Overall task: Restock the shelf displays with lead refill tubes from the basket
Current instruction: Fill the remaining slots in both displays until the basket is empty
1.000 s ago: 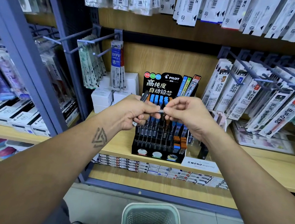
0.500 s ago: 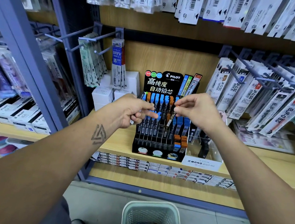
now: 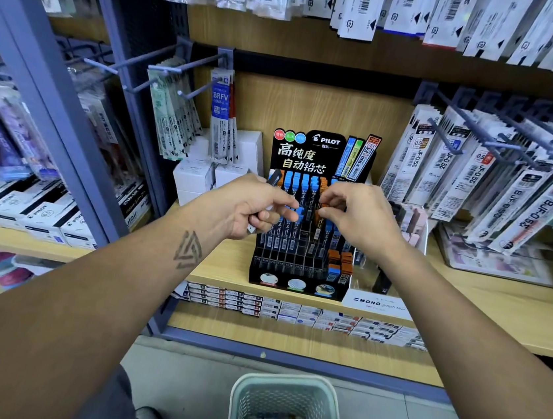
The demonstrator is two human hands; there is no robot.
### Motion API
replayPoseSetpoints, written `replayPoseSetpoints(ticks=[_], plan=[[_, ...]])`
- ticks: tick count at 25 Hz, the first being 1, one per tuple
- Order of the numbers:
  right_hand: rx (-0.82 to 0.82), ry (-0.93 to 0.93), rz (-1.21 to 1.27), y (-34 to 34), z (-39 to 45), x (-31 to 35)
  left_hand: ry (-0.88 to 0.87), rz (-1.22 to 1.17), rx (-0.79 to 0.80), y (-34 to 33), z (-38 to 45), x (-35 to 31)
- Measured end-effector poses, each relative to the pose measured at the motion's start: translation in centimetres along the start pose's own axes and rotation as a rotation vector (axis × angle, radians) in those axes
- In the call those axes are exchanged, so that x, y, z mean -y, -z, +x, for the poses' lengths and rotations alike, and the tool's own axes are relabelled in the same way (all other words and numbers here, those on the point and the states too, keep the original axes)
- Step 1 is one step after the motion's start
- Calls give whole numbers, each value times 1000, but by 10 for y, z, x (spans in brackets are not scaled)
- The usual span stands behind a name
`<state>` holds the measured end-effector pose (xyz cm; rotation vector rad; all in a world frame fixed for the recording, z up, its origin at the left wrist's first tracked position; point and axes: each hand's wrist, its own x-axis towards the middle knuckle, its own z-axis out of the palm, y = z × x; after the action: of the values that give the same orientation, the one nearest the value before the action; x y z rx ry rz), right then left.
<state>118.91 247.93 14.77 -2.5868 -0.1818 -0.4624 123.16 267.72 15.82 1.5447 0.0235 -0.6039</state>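
Far left, boxed refills sit in rows on the side shelf, behind the blue upright. Moving in, hanging packs dangle from hooks, with the BRFV pack just beside them and white boxes stacked below.

Now the left hand: fingers curled around a small bundle of dark tubes, the top end poking up above the thumb, a pale end showing under the palm. It's right up against the left side of the rack.

Centre stage, the black Pilot rack stands on the wooden shelf, slots filled at the back with blue-capped tubes and some orange ones; the front rows look mostly bare, bar a few orange and blue caps at the right corner.

The right hand hovers over the rack's middle rows, fingertips pinched together around an orange-capped tube down among the slots. Whether that tube is seated or lifted, I cannot tell.

Beside the rack, a clear Mono stand at the shelf edge. Further right, long BJF packs hang in thick rows from hooks.

Under the shelf lip, flat boxes line up in stacks. And down on the floor, bottom centre, the pale basket with more dark tubes lying inside.
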Motion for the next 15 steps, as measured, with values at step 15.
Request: replayPoseSetpoints(ticks=[15], plan=[[161, -212, 1014, 8, -1, 20, 77, 89, 414, -19, -17, 1]])
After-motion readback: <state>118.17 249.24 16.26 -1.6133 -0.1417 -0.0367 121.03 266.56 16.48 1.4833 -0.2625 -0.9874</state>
